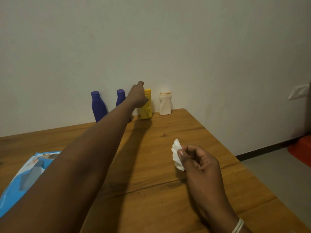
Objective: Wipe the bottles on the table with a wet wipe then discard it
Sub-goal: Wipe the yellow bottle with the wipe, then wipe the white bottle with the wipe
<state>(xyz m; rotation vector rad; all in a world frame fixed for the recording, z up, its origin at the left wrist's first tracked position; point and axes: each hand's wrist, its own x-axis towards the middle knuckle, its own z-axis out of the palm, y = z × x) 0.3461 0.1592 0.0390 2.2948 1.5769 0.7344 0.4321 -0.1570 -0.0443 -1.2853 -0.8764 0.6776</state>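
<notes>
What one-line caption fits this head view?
Left hand reaches the yellow bottle by the wall while the right hand holds a crumpled wet wipe.

Blue wipes packet (25, 179) at the table's left edge, orange object (301, 149) on the floor, wall socket (297, 92).

Two bare forearms and hands of one person, seen from above. Neither arm has a sleeve in view. The left hand (137, 95) has no ring, watch or band that can be seen. The right hand (200, 163) has short, plain fingernails. At the right wrist sits a thin, pale bracelet (238, 225) made of two or three slim cord-like loops lying side by side.
</notes>
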